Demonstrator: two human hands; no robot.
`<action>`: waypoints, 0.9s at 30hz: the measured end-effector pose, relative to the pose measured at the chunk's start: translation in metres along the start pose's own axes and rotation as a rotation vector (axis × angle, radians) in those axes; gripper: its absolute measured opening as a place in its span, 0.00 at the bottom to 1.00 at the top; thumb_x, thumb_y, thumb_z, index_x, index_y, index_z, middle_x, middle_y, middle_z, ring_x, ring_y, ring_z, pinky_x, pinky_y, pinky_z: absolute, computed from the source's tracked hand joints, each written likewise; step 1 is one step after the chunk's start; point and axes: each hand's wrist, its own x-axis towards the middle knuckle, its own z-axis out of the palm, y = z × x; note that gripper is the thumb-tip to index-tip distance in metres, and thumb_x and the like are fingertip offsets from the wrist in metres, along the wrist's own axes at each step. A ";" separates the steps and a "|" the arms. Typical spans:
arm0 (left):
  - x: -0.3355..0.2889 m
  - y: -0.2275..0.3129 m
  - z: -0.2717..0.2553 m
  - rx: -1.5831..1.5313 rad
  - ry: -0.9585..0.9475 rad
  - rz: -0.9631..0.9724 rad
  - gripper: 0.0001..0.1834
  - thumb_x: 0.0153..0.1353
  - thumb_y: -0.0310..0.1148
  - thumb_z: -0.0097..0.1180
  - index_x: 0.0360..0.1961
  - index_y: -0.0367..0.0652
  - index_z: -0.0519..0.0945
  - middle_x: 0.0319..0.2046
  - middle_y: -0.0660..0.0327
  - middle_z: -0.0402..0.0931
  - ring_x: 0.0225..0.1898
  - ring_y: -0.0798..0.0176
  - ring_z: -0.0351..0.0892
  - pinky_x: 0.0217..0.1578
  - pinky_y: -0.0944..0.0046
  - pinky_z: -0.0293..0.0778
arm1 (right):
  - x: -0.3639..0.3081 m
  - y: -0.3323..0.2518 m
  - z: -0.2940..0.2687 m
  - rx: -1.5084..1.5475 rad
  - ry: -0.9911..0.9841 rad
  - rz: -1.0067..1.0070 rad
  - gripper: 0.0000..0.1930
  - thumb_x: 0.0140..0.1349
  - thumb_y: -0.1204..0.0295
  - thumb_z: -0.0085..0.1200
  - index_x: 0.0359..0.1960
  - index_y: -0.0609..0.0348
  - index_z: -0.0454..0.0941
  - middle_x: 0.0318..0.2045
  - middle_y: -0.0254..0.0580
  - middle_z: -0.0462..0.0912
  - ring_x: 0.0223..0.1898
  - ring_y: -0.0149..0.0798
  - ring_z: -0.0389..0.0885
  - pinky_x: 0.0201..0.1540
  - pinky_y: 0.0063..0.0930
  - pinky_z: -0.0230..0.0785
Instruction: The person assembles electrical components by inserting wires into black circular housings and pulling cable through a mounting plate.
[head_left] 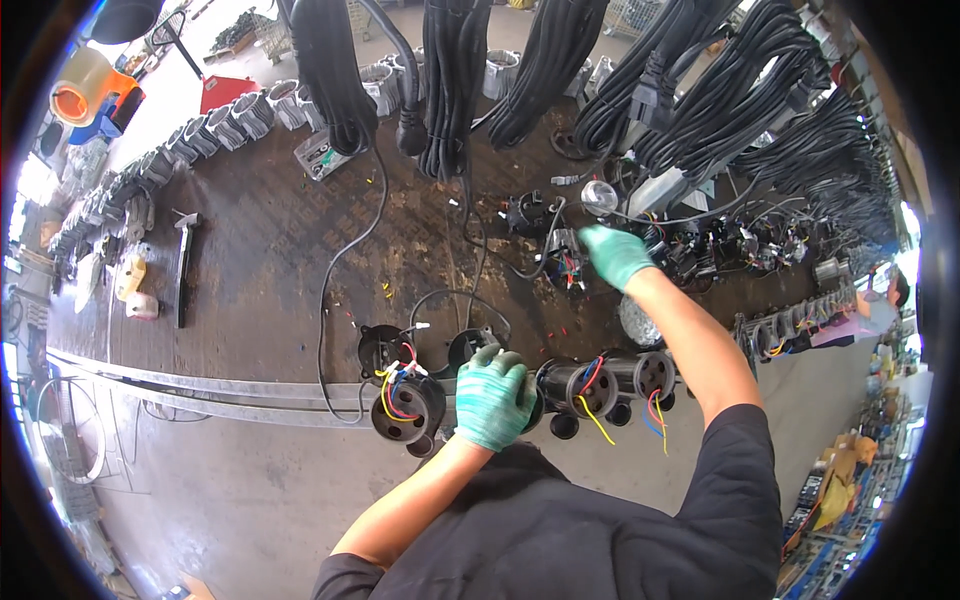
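One dark cylindrical housing (537, 411), mostly covered by the left hand (492, 402), sits at the near edge of the tabletop (250, 320). The left fingers are bent over it and lie just beside a round black cap (465, 349); the glove hides their undersides, so I cannot tell how firmly they grip. The right hand (614, 255) reaches out over the tabletop, its fingers beside a small part with coloured wires (567, 262). Whether they pinch anything cannot be told from this angle.

Steadying the housing with the palm seems wise, since it is at the very edge and looks round enough to roll. The right fingers would do best to take the wired part by its solid body, as pulling on thin leads could strain their joints. Loose wires should be kept out from under the left palm.

Left of that hand stands another black cylinder (402, 408) with red and yellow wires and white connectors; to its right are two more, with coloured leads hanging from their ends. A thin black cable (328, 290) loops down to the near edge, and might snag a sleeve. Farther out lie a hammer (185, 265) and a tape roll (142, 305), under hanging cable bundles (455, 90).
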 end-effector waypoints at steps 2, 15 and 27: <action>0.001 -0.003 -0.003 0.002 -0.015 -0.002 0.09 0.56 0.33 0.69 0.38 0.45 0.86 0.46 0.58 0.85 0.56 0.42 0.80 0.54 0.45 0.75 | 0.025 -0.061 -0.033 -0.039 0.243 -0.405 0.14 0.65 0.73 0.56 0.52 0.50 0.85 0.56 0.46 0.85 0.48 0.52 0.89 0.45 0.46 0.84; 0.001 -0.003 0.002 -0.091 -0.003 0.049 0.07 0.57 0.33 0.69 0.36 0.45 0.85 0.43 0.60 0.85 0.55 0.42 0.80 0.53 0.45 0.75 | -0.067 0.070 -0.076 0.336 0.304 0.648 0.16 0.67 0.59 0.58 0.39 0.63 0.83 0.35 0.63 0.87 0.40 0.63 0.87 0.46 0.49 0.80; -0.002 -0.003 0.007 0.012 0.041 -0.033 0.11 0.57 0.36 0.69 0.40 0.45 0.85 0.48 0.56 0.84 0.52 0.41 0.80 0.50 0.45 0.77 | -0.071 0.060 -0.139 0.898 0.298 0.285 0.24 0.75 0.50 0.59 0.33 0.61 0.84 0.24 0.33 0.84 0.24 0.28 0.78 0.31 0.28 0.72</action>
